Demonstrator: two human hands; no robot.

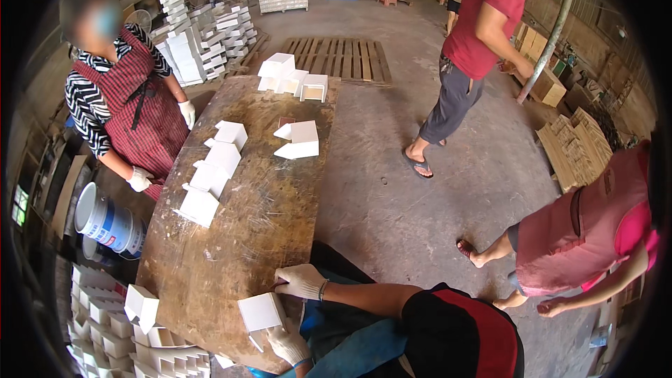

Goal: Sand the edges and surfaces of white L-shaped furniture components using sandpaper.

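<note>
Gloved hands work at the near end of a long, worn brown wooden table (245, 224). Which hand is the wearer's left and which the right cannot be told for sure, since the arms come in from the right of the picture. The hand in a white glove at the near edge (288, 341) grips a small white open-sided wooden box (260, 311) from below, fingers curled around its lower corner. The other white-gloved hand (301, 281) lies just above the box, knuckles up, fingers pressed together and pointing left, fingertips on the tabletop just beside the box's upper edge.

Further along the table, a row of similar white box pieces (213, 168) runs along the left side, a white pair (299, 141) sits near the middle, and a cluster of white boxes (292, 78) stands at the far end. Below the table's left corner, stacked white boxes (119, 322) fill the floor, with one more white box (141, 304) resting at the table's corner. A grey-and-blue cylindrical bucket (108, 222) lies tilted beside the table's left edge.

A person in a striped red apron and white gloves (126, 98) stands at the left. Another in a red shirt (483, 28) walks on the concrete floor, and a person in pink (595, 231) bends at the right. Tall piles of white boxes (203, 35) and a bare wooden pallet (339, 57) sit beyond.
</note>
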